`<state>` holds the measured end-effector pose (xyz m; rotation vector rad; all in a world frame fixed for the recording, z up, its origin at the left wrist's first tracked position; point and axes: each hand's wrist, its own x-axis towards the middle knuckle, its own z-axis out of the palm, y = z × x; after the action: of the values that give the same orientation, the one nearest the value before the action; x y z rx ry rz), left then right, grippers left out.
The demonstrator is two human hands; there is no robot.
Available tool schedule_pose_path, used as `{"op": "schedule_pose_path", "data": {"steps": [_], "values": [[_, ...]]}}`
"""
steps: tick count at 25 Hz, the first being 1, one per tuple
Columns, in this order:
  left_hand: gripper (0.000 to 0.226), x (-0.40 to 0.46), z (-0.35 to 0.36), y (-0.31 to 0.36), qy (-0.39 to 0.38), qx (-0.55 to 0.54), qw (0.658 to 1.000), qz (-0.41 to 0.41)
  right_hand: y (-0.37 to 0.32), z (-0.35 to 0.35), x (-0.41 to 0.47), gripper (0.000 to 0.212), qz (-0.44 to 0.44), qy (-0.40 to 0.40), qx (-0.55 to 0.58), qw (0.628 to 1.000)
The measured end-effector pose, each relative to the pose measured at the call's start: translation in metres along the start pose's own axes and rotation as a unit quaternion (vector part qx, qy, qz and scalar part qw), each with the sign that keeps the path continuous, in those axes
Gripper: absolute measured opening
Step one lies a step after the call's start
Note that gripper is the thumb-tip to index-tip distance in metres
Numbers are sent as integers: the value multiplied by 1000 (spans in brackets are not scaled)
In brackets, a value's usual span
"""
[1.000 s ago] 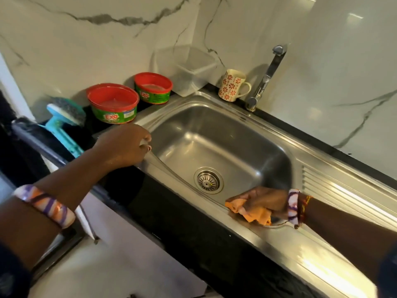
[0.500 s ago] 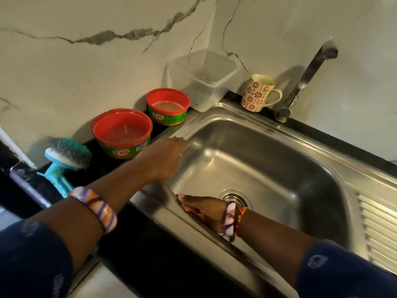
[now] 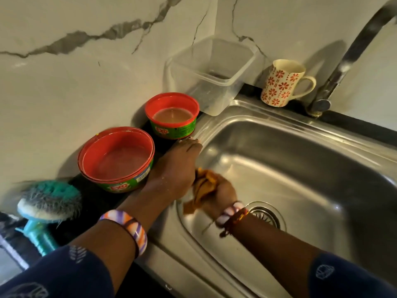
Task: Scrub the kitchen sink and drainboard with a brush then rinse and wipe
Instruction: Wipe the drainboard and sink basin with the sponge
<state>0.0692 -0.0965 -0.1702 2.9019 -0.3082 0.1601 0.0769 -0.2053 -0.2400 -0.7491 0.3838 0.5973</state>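
Note:
The steel sink (image 3: 300, 160) fills the right half of the view, its drain (image 3: 266, 214) near the front. My right hand (image 3: 221, 194) is shut on an orange cloth (image 3: 202, 190), pressed against the basin's left inner wall. My left hand (image 3: 176, 168) rests flat on the sink's left rim, fingers pointing toward the back corner, holding nothing. A teal scrub brush (image 3: 47, 203) stands bristles up on the dark counter at the far left. The drainboard is out of view.
Two red-rimmed green soap tubs (image 3: 116, 160) (image 3: 171, 115) sit on the counter left of the sink. A clear plastic box (image 3: 210, 74) and a flowered mug (image 3: 281, 82) stand against the marble wall. The tap (image 3: 335, 76) rises at the back right.
My right hand has carried the cloth from the sink's front rim leftward to the basin's left wall. My left hand slid along the left rim toward the back. The view has closed in.

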Motion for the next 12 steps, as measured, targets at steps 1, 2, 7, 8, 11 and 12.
{"op": "schedule_pose_path", "data": {"steps": [1,2,7,8,11,12], "values": [[53,-1,-1,0,3,-8,1000,-2,-11,4,9,18,-71,25,11,997],[53,0,1,-2,6,-15,1000,-4,-16,10,16,20,-133,42,3,990],[57,8,12,-4,6,22,1000,-20,-9,34,49,61,-258,117,-329,901],[55,9,15,-5,16,17,1000,-9,-15,29,56,63,-297,137,-361,873],[55,6,18,-6,21,-16,999,-19,-52,37,82,66,-285,212,-376,856],[55,5,19,-7,40,2,999,-6,-62,45,87,65,-267,211,-367,866]]}}
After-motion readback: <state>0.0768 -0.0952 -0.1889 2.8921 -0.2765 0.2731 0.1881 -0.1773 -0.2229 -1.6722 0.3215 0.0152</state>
